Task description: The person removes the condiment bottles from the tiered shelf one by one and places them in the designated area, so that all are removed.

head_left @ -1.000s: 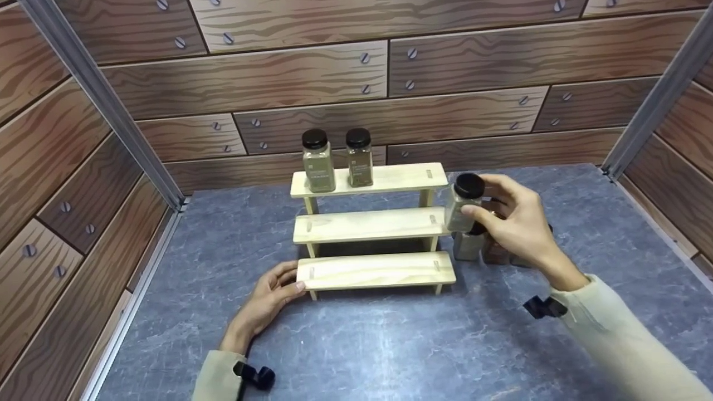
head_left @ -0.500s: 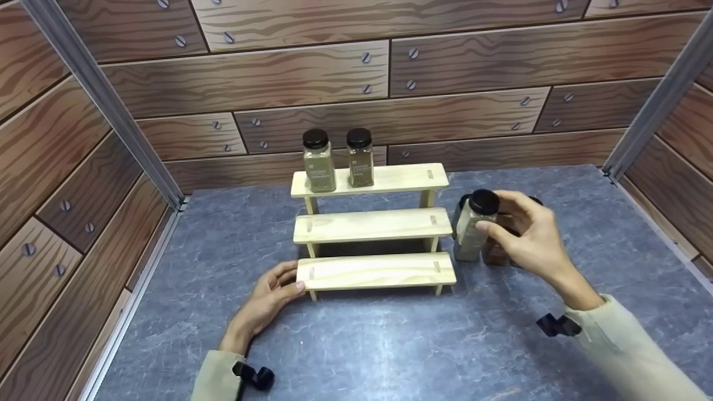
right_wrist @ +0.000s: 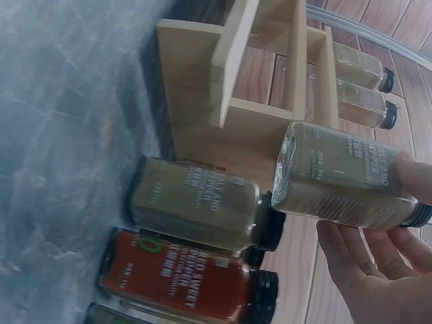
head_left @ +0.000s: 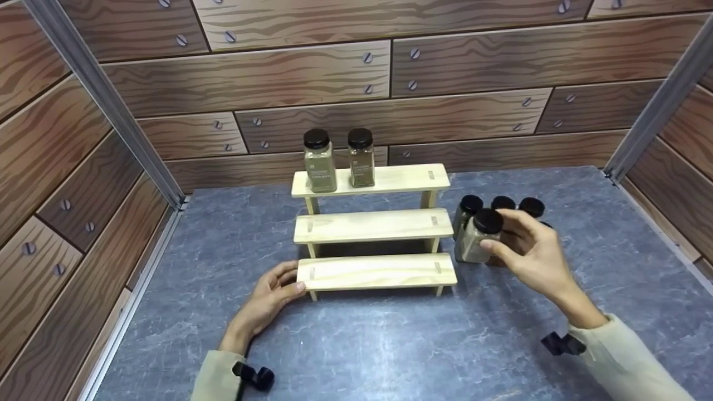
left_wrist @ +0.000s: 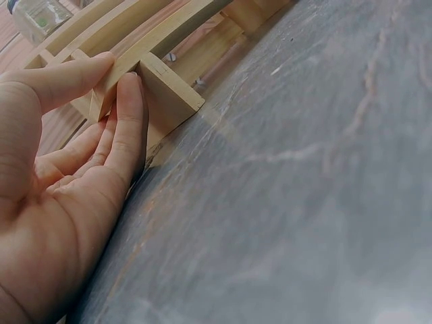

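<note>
My right hand [head_left: 537, 256] grips a clear spice jar [head_left: 480, 239] with a black lid and greyish-green contents, thumb on the near side. In the right wrist view this jar [right_wrist: 344, 177] is tilted, above a similar green jar [right_wrist: 196, 202] and a red spice jar [right_wrist: 179, 275] standing on the table. With thumb on top and fingers beneath, my left hand [head_left: 267, 298] pinches the left end of the lowest step of a three-step wooden rack [head_left: 373, 225]. The left wrist view shows its fingers against the rack's leg [left_wrist: 169, 101].
Two spice jars, one green [head_left: 320, 170] and one brown [head_left: 362, 167], stand at the left of the top step. Several black-lidded jars [head_left: 470, 206] cluster right of the rack, partly hidden by my right hand. Wood-patterned walls [head_left: 312, 72] enclose the grey table [head_left: 362, 345].
My right hand has moved the jar right and down, away from the middle step's right end to the jar cluster. My left hand and the rack have stayed put.
</note>
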Demonstrator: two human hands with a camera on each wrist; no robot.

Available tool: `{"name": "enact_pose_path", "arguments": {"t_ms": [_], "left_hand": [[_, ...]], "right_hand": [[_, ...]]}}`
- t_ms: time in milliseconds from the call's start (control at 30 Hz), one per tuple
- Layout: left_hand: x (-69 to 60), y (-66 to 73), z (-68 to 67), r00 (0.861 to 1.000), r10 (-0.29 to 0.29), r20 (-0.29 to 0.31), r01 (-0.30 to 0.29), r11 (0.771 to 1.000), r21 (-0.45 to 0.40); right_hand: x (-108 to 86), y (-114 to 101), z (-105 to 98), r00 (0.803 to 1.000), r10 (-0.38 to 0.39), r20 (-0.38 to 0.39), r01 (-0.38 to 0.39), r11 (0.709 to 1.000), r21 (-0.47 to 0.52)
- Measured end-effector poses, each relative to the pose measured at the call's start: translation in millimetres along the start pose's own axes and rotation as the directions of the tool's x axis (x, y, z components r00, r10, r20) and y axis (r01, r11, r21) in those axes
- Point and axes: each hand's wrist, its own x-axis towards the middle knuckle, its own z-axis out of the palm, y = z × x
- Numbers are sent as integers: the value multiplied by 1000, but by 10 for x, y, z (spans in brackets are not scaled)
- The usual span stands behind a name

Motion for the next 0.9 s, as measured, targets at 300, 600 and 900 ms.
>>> {"name": "enact_pose_path", "arguments": {"t_ms": [300, 600, 900], "left_hand": [[2, 8, 0, 1000, -6, 6, 6, 1000, 2], [2, 11, 2, 1000, -8, 14, 8, 1000, 8], [1, 11, 3, 1000, -11, 12, 11, 1000, 7]], "right_hand": [[-122, 124, 2, 1000, -30, -10, 30, 998, 50], [-222, 221, 15, 998, 56, -11, -56, 998, 14], [-310, 320, 6, 993, 115, 28, -114, 993, -41]]}}
